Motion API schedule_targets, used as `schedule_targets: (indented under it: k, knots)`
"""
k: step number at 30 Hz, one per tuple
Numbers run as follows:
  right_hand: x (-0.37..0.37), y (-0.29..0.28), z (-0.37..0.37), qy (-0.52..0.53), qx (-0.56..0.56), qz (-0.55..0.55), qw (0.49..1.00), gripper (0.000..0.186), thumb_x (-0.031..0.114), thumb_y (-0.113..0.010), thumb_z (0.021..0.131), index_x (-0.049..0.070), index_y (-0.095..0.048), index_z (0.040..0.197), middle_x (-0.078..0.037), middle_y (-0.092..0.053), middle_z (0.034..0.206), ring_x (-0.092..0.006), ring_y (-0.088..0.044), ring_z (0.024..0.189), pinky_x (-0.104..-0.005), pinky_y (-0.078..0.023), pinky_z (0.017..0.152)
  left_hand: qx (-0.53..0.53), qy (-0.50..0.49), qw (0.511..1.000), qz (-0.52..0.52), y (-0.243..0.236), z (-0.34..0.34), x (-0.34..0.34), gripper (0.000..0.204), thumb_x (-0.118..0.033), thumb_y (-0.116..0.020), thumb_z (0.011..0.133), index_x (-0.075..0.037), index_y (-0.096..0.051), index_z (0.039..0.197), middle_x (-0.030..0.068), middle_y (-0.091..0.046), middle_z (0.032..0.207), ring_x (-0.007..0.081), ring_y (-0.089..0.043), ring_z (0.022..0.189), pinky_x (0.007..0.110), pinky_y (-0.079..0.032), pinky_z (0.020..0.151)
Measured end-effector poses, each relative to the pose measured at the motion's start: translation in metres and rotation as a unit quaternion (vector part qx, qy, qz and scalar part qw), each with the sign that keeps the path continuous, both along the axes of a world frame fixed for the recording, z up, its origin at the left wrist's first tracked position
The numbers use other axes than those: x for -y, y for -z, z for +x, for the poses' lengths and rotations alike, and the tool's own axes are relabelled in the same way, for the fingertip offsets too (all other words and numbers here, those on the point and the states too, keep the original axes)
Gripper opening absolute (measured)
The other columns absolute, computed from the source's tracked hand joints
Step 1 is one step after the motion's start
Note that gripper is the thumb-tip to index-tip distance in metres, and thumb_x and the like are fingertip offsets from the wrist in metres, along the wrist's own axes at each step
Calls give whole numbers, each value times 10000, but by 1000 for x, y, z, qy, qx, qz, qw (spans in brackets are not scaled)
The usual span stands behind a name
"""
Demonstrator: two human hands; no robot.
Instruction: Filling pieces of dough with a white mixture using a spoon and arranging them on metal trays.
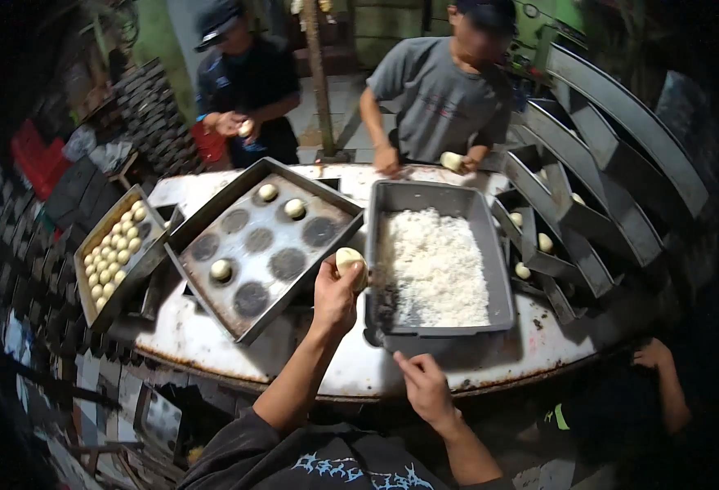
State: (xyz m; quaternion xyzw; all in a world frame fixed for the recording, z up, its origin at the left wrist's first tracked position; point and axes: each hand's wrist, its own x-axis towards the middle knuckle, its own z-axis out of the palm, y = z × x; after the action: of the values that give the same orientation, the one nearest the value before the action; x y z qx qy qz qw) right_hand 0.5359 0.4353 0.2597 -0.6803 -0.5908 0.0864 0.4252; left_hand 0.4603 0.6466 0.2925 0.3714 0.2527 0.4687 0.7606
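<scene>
Gripping a pale rounded dough piece [349, 260] in the left hand [337, 296], fingers clamped around it, just left of the grey plastic tub [449, 331]. Holding the right hand [430, 394] in front of the tub's near edge, lower down; cannot tell from this view whether closed on anything or apart. Can see white crumbly shreds [437, 265] heaped inside the tub, three dough balls [221, 269] on a square metal tray [290, 233] left of the tub, and a co-worker [429, 86] beyond the tub.
</scene>
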Motion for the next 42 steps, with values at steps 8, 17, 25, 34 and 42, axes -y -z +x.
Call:
schedule_targets:
  k: [8, 17, 25, 34, 42]
  knots:
    - [-47, 20, -109, -9, -206, -83, 975, 257, 146, -621, 805, 25, -615, 1032, -150, -547, 859, -251, -533, 769, -337, -450, 701, -270, 173, 945, 63, 75, -215, 101, 468, -68, -626, 808, 39, -368, 1183, 121, -573, 956, 166, -586, 794, 290, -523, 693]
    - [-32, 39, -371, -320, -32, 49, 945, 146, 107, -656, 772, 9, -630, 877, -129, -585, 891, -267, -588, 784, -323, -489, 652, 25, -269, 916, -296, 77, -414, 154, 322, 36, -363, 827, 37, -369, 1149, 199, -515, 1031, 273, -579, 855, 323, -519, 712]
    - [-114, -3, -418, -362, -137, -163, 908, 196, 102, -616, 800, -7, -526, 936, -212, -614, 835, -329, -632, 757, -349, -490, 613, -202, -38, 979, 15, 69, -501, 105, 318, -118, -469, 919, 13, -455, 1209, 70, -565, 1041, 115, -537, 940, 211, -449, 781]
    - [-198, 82, -407, -198, 26, 46, 979, 210, 35, -546, 695, 10, -630, 887, -180, -436, 1152, -371, -365, 1107, -473, -287, 948, -396, -275, 838, 255, 110, -427, -53, 379, -109, -579, 822, -9, -473, 1172, 155, -570, 1016, 259, -583, 910, 339, -484, 767]
    - [-309, 105, -431, -159, -72, 37, 984, 119, 36, -534, 797, -17, -562, 900, -177, -543, 939, -317, -525, 918, -377, -426, 804, -387, -74, 832, 390, 100, -491, -117, 632, -141, -553, 794, -32, -272, 1349, 207, -293, 1370, 329, -229, 1305, 426, -199, 1057]
